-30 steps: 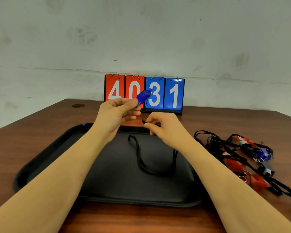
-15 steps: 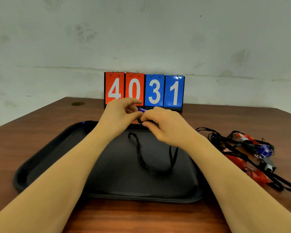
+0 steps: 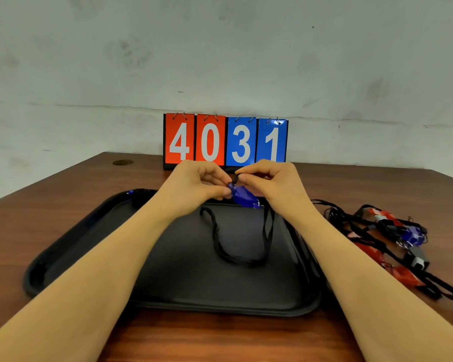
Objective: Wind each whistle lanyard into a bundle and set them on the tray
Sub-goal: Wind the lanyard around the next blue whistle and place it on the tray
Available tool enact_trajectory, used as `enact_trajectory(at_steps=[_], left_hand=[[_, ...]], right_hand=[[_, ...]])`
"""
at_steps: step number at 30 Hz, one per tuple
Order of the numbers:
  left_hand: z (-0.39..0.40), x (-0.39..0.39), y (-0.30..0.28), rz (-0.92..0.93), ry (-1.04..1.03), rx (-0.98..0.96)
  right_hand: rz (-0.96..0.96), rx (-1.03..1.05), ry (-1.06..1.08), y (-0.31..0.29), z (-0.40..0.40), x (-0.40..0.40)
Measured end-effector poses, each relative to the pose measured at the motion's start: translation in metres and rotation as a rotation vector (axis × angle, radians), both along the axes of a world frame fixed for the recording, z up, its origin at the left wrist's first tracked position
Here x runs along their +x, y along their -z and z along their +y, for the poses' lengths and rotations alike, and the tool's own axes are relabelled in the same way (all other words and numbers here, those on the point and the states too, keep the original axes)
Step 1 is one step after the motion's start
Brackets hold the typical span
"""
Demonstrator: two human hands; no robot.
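Pinching: left hand (image 3: 198,185) holds the blue whistle (image 3: 242,195) at its upper-left end between thumb and curled fingers; right hand (image 3: 270,182) pinches the black lanyard (image 3: 242,261) cord right at the whistle's top, fingers curled round it. Both hands sit centre frame, raised over the far edge of the black tray (image 3: 71,259).

Head view, the only one: whistle is between the two hands, just below the fingertips, above the tray's far rim. Its long axis runs diagonally, upper left to lower right; the lower-right end with a small metal ring points toward the right side of the frame. Which end is the mouthpiece I can't tell. Lanyard hangs off the right hand in a loose U onto the tray centre, free end curling up toward the left forearm. Nothing wound yet by the look of it.

Tangled pile of whistles (image 3: 392,239), red, blue and grey with black cords, lies on the wooden table (image 3: 63,199) at right, just beside the tray. A dark object with a bit of blue at the tray's far-left corner, maybe a finished bundle, unclear. Scoreboard (image 3: 225,141) reading 4031 stands behind the hands.

Risks, judged: the two-finger pinch could slip, so turns spring loose; the slack loop dragging on the tray may snag or twist; uneven winding could give a bundle that unravels once set down.
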State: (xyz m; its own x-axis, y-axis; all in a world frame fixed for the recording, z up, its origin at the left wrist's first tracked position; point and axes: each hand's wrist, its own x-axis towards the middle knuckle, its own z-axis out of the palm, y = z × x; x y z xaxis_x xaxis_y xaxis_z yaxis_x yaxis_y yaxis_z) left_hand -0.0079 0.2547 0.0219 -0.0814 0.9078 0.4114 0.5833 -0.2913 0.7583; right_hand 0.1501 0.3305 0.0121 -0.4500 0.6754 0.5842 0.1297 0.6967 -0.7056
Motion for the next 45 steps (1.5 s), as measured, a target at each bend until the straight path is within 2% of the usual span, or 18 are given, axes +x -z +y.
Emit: enact_trajectory(at_steps=[4, 9, 15, 20, 25, 31, 35, 38, 40, 42, 45], left_hand=[[-0.004, 0.001, -0.004, -0.119, 0.064, 0.026], [-0.003, 0.001, -0.006, -0.379, 0.084, 0.102], [0.001, -0.001, -0.003, -0.495, 0.015, 0.177], [0.006, -0.004, -0.001, -0.424, -0.123, 0.226], [0.01, -0.003, 0.001, -0.188, -0.203, 0.235], [0.01, -0.003, 0.0, -0.111, -0.251, 0.264], [0.012, -0.005, 0.002, -0.052, -0.272, 0.284], [0.013, -0.004, 0.005, 0.019, -0.265, 0.293], [0.013, -0.003, 0.005, 0.038, -0.246, 0.295], [0.013, -0.003, 0.005, 0.054, -0.232, 0.299], [0.012, -0.003, 0.006, 0.109, -0.198, 0.285]], right_hand=[[0.057, -0.132, -0.085, -0.003, -0.001, 0.003], [0.072, -0.147, -0.103, -0.003, -0.004, 0.002], [0.062, -0.126, -0.121, -0.001, -0.01, -0.006], [-0.048, -0.065, -0.08, 0.001, -0.013, -0.011], [-0.055, -0.109, -0.076, 0.001, -0.016, -0.013], [0.022, -0.142, -0.128, -0.012, -0.026, -0.009], [-0.01, 0.041, -0.024, -0.015, -0.03, -0.011], [-0.127, 0.567, 0.237, -0.008, -0.026, -0.015], [-0.138, 0.761, 0.33, -0.006, -0.02, -0.014], [-0.125, 0.798, 0.382, -0.006, -0.017, -0.013], [-0.127, 0.73, 0.384, -0.005, -0.018, -0.014]])
